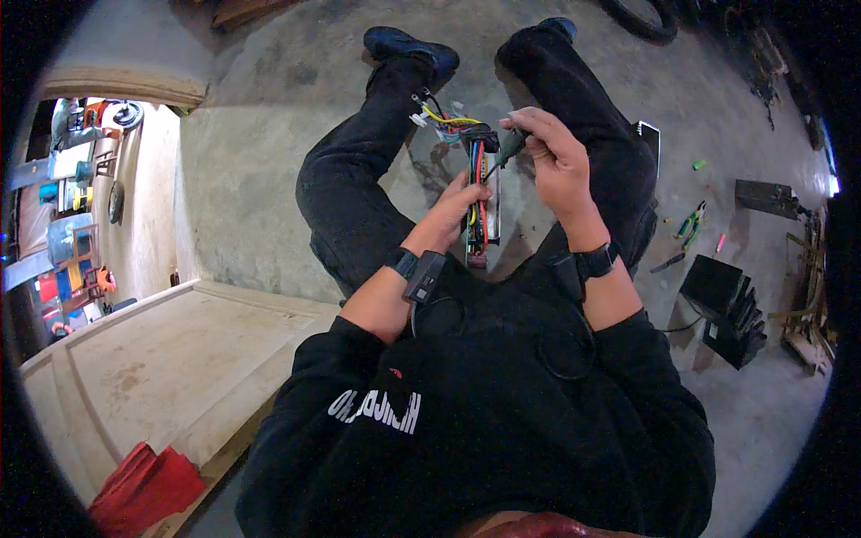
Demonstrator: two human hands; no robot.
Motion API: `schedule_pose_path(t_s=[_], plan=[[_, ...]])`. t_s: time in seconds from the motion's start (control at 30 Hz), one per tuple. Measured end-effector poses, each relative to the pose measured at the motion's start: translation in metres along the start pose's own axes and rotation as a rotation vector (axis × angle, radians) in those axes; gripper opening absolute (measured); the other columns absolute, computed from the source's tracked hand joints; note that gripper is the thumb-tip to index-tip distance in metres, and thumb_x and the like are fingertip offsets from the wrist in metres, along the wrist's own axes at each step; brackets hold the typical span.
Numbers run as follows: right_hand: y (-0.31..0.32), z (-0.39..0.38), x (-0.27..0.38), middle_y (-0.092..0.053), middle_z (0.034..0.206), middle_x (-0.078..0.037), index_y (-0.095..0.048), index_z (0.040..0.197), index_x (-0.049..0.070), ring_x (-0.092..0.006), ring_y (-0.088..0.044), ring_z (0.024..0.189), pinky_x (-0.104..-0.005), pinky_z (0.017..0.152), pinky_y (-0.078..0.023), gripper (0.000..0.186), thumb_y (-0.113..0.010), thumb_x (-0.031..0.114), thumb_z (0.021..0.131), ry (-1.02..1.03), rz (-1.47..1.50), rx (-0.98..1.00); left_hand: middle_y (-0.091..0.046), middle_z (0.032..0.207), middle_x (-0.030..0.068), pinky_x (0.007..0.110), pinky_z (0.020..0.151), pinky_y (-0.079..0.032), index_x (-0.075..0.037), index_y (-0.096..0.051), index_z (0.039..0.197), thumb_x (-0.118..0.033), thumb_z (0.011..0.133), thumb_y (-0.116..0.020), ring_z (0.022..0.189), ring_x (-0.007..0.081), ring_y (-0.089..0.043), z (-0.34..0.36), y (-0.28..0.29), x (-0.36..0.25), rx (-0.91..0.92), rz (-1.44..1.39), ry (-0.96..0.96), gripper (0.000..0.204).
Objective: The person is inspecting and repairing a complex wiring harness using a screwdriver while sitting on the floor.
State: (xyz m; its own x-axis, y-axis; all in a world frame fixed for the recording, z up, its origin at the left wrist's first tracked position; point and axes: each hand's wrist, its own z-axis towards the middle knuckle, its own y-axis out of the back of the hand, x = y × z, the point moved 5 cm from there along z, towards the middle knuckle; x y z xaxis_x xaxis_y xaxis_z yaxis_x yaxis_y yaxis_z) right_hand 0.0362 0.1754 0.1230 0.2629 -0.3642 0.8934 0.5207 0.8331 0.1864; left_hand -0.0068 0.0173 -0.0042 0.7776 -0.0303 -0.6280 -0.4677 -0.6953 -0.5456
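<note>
Between my legs, my left hand (pixel 457 206) is closed around a narrow circuit board (pixel 475 255) with a silver metal side (pixel 494 215). Red, yellow and black wires (pixel 478 193) run along the board. At its far end they pass a black piece and fan out into a loose bundle with several connectors (pixel 448 121). A screwdriver with a dark green handle (pixel 510 148) is gripped in my right hand (pixel 558 154), its handle at the fingertips. The shaft slants down toward the board near my left thumb; I cannot tell whether its tip touches.
On the floor to the right lie green-handled pliers (pixel 691 221), a small green piece (pixel 700 165), a pink tool (pixel 720 242), black boxes (pixel 715 285) and a dark block (pixel 767 198). A metal casing (pixel 651 143) rests beside my right knee. A wooden panel (pixel 170 350) and red cloth (pixel 148 489) are at left.
</note>
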Motion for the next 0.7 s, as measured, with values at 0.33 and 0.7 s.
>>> schedule_pose_path(t_s=[0.33, 0.7], plan=[[-0.002, -0.001, 0.013, -0.061, 0.118, -0.011, -0.066, 0.117, 0.002, -0.0231, -0.062, 0.106, -0.0318, 0.095, -0.048, 0.027, -0.063, 0.001, 0.090, 0.098, -0.110, 0.019, -0.058, 0.104, 0.0035, 0.029, 0.081, -0.051, -0.005, -0.042, 0.140, -0.011, 0.081, -0.063, 0.090, 0.0134, -0.059, 0.001, 0.002, 0.001, 0.038, 0.016, 0.002, 0.063], [-0.002, 0.000, 0.001, -0.055, 0.127, -0.012, -0.066, 0.115, 0.001, -0.0199, -0.060, 0.108, -0.0311, 0.093, -0.049, 0.024, -0.063, 0.003, 0.092, 0.094, -0.085, 0.098, -0.058, 0.105, 0.0020, 0.027, 0.082, -0.049, -0.005, -0.045, 0.137, -0.008, 0.082, -0.062, 0.093, 0.0118, -0.057, 0.003, 0.002, 0.001, 0.066, -0.008, -0.004, 0.057]])
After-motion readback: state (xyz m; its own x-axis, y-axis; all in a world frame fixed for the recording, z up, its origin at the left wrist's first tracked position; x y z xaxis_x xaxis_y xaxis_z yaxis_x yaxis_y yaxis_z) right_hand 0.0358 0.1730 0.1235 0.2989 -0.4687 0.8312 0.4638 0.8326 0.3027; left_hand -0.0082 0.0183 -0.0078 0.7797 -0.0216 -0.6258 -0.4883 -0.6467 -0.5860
